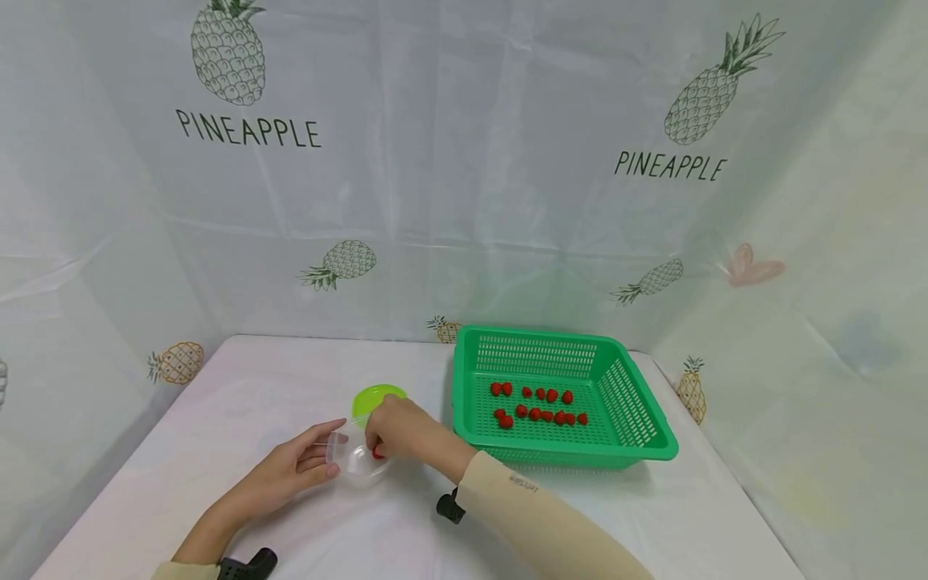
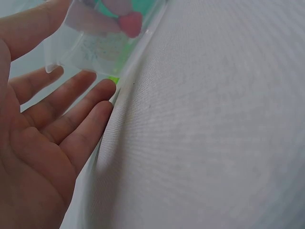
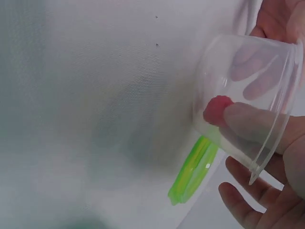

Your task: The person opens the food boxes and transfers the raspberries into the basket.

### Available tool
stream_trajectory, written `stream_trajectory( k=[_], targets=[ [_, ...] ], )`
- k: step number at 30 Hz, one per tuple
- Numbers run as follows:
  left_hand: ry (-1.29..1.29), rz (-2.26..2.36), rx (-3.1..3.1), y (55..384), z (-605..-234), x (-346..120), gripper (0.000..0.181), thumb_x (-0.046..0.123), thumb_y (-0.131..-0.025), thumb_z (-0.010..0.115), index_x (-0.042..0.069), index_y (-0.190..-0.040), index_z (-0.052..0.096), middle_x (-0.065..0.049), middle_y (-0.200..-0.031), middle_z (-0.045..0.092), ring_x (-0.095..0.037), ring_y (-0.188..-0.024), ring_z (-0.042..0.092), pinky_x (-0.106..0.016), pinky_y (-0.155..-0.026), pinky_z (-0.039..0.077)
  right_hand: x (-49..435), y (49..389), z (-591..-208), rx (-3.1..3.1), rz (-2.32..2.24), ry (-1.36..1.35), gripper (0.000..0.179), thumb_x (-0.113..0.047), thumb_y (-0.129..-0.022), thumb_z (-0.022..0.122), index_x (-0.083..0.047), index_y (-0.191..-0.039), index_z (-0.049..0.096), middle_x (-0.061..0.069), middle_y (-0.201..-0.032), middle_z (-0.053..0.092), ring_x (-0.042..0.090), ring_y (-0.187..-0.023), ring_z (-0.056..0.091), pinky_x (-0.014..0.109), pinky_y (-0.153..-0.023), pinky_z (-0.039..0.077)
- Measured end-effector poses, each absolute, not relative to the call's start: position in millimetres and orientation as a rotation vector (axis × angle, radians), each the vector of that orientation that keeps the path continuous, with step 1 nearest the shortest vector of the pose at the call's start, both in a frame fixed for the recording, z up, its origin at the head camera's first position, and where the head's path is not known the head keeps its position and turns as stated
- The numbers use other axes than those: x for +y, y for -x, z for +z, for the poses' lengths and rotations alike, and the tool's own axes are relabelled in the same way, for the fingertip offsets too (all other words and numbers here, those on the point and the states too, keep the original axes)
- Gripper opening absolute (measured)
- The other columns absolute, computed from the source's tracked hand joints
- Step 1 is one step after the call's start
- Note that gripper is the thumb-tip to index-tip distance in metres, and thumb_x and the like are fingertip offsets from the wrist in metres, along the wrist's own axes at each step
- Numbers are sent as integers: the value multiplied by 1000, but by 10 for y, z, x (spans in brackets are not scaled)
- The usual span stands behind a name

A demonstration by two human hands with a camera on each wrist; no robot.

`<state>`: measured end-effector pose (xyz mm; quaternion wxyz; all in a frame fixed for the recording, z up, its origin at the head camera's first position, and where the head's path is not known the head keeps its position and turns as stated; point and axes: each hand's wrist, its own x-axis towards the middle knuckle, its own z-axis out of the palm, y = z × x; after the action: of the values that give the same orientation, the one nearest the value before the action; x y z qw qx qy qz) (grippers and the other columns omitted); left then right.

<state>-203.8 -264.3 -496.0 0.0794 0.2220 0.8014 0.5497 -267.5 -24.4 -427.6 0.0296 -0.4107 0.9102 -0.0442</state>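
A clear plastic tub (image 1: 358, 463) stands on the white tablecloth. My left hand (image 1: 290, 471) touches its left side with extended, slightly bent fingers; in the left wrist view the fingertips (image 2: 107, 88) lie close to the tub wall. My right hand (image 1: 404, 428) reaches into the tub and pinches a small red berry (image 3: 218, 110) low inside, near the base. Some of the right fingers stay outside the tub in the right wrist view. Behind the tub lies a bright green lid (image 1: 373, 396), partly hidden by the right hand.
To the right sits a green perforated basket (image 1: 645, 419) with several red berries (image 1: 535, 414) in loose rows on its floor. A white sheet printed with pineapples (image 1: 348, 259) hangs behind the table. Black straps with small devices are on both wrists.
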Motion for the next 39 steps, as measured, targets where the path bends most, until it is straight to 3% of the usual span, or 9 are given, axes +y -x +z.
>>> stream_trajectory(
  k=[4, 7, 14, 23, 32, 39],
  targets=[
    [-647, 1640, 2406, 2040, -4946, -2634, 72, 16, -104, 71, 3, -164, 33, -33, -154, 49, -44, -133, 61, -16, -98, 55, -175, 2706, -4239, 2769, -282, 1328, 9, -12, -91, 86, -20, -94, 87, -14, -86, 77, 2, -85, 61, 11, -82, 50],
    [-622, 1631, 2413, 2039, -4940, -2636, 73, 18, -104, 71, 4, -164, 33, -32, -155, 48, -41, -133, 61, -16, -98, 55, -117, 2708, -4167, 2758, -350, 1402, 7, -13, -92, 85, -19, -96, 87, -14, -88, 79, 2, -86, 62, 14, -89, 47],
    [-586, 1611, 2444, 2027, -4954, -2652, 74, 20, -103, 73, 4, -164, 34, -29, -154, 50, -22, -130, 65, -16, -99, 54, 29, 2717, -3966, 2745, -545, 1482, 9, -14, -95, 82, -18, -101, 87, -14, -93, 80, 0, -89, 68, 18, -97, 45],
    [-632, 1634, 2429, 2033, -4967, -2652, 72, 18, -105, 70, 3, -164, 33, -33, -154, 48, -42, -132, 61, -16, -100, 54, 500, 2656, -3562, 2716, -865, 1320, 11, -15, -98, 80, -15, -107, 85, -5, -103, 81, 14, -102, 71, 26, -93, 54],
    [-623, 1624, 2435, 2023, -4941, -2651, 72, 18, -105, 70, 4, -164, 33, -33, -154, 48, -45, -133, 60, -16, -100, 54, 1219, 2819, -3407, 2790, -1031, 1121, 14, -16, -97, 80, -21, -109, 85, -13, -104, 78, 17, -106, 69, 42, -96, 60],
    [-630, 1633, 2412, 2037, -4956, -2639, 72, 17, -105, 70, 5, -165, 32, -33, -155, 47, -44, -133, 61, -16, -100, 54, 1722, 2876, -3443, 2851, -1095, 970, 14, -17, -98, 79, -22, -110, 84, -10, -108, 79, 13, -103, 73, 33, -92, 61]
  ],
)
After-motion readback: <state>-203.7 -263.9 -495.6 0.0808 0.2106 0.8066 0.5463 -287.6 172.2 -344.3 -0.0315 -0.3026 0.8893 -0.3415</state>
